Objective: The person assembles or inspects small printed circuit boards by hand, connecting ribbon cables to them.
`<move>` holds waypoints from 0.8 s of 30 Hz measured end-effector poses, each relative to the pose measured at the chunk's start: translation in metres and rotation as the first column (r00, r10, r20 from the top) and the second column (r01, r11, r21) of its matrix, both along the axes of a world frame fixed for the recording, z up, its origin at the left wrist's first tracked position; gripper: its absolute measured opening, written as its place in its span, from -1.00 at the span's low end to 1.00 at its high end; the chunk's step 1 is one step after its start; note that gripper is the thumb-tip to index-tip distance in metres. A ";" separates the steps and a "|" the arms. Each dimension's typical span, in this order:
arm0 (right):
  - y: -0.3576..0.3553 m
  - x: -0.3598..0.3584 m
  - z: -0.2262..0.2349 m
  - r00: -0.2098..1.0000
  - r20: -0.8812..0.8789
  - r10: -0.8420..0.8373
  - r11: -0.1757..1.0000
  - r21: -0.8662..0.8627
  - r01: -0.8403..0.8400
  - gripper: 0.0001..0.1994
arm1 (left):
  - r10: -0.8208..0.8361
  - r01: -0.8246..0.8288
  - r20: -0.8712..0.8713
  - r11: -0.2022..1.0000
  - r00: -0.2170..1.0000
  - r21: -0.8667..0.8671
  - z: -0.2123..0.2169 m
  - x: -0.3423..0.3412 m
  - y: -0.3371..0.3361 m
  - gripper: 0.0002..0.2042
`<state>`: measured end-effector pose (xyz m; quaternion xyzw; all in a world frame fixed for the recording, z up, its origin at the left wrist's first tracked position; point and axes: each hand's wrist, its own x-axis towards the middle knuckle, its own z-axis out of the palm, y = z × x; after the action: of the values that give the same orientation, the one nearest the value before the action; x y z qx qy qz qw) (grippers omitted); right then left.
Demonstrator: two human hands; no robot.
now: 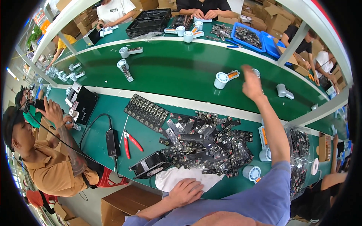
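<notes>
While the left hand (185, 191) rests spread on white cloth (171, 178), the right hand (251, 83) reaches empty toward a white spool (221, 80).

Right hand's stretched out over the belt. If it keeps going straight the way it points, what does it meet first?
Probably the small white tape roll just beyond the right hand, on the dark green conveyor belt. Past that, only bare belt before the far white rail. Depth is unclear; the hand may pass above it.

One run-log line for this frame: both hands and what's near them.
left hand: flat on white cloth | right hand: raised over green belt, empty, near white spool | circuit boards piled on the bench between
</notes>
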<state>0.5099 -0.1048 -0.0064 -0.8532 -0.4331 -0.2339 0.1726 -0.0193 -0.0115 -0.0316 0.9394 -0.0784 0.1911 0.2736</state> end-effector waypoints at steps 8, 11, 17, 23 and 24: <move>0.040 0.012 -0.002 0.981 -0.162 0.103 0.926 -0.344 -0.154 -0.70 | -0.033 0.033 -0.017 0.999 0.999 -0.010 0.000 0.006 0.004 -0.66; 0.034 -0.056 0.059 0.954 -0.254 0.160 0.943 -0.245 -0.223 -0.70 | -0.048 0.048 0.003 0.999 0.999 -0.026 -0.003 0.007 0.003 -0.62; -0.034 -0.263 0.126 0.762 -0.570 0.306 0.864 -0.171 -0.475 -0.71 | 0.127 -0.103 0.351 0.991 0.928 -0.087 0.010 0.001 0.017 -0.25; -0.084 -0.405 0.055 0.529 -0.786 0.319 0.923 0.131 -0.362 -0.63 | -0.115 0.139 0.162 0.979 0.980 -0.147 0.026 -0.002 0.045 -0.06; -0.085 -0.406 0.045 0.516 -0.793 0.323 0.920 0.135 -0.368 -0.63 | -0.131 0.150 0.128 0.976 0.983 -0.156 0.021 -0.005 0.046 -0.08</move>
<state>0.1041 -0.1902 0.0388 -0.7662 -0.4745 0.2253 0.3703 -0.0240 0.0349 -0.0105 0.8928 -0.1446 0.2318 0.3581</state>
